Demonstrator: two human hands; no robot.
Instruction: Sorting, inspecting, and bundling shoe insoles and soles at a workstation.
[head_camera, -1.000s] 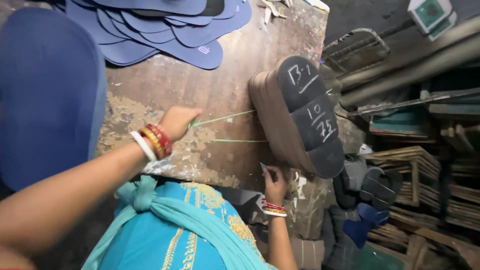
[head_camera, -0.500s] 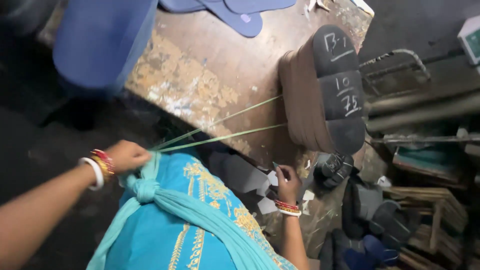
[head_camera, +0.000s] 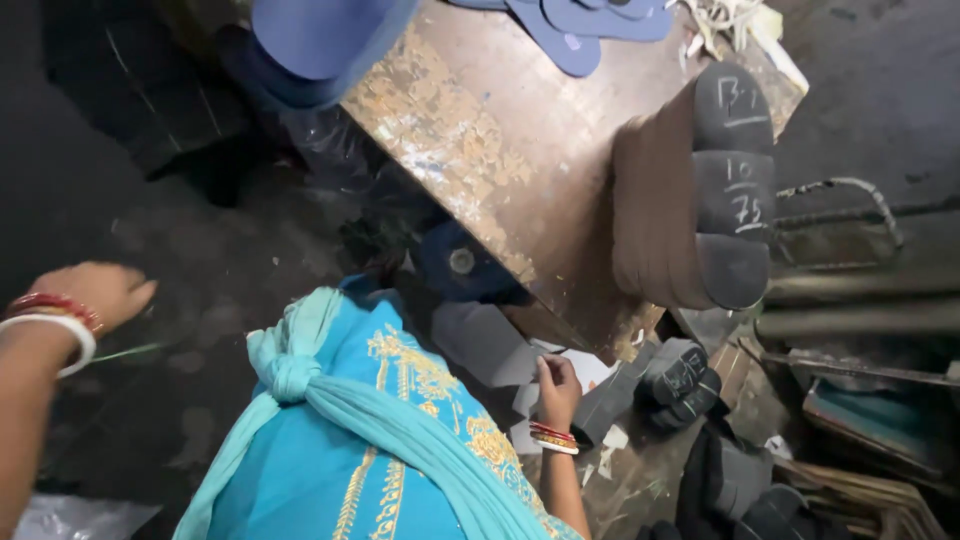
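My left hand (head_camera: 95, 290), with red and white bangles at the wrist, is out at the far left over the dark floor, fingers closed. A thin green string (head_camera: 125, 352) trails just below that wrist. My right hand (head_camera: 558, 385) is low beside the near corner of the worn wooden table (head_camera: 500, 140), fingers curled together; anything in them is hidden. A tall stack of brown soles (head_camera: 660, 200) with a dark marked top piece stands on edge at the table's right side. My blue garment with a teal scarf fills the lower middle.
A thick blue foam sheet (head_camera: 320, 40) overhangs the table's far left corner, and cut blue soles (head_camera: 590, 25) lie at the far edge. Dark heel blocks (head_camera: 685, 375) and scraps litter the floor at the right, beside metal bars (head_camera: 860, 290) and stacked boards.
My left hand has swung far left and away from the table, pulling the green string with it. The taut strings that ran to the sole stack are no longer seen. The view has tilted down.
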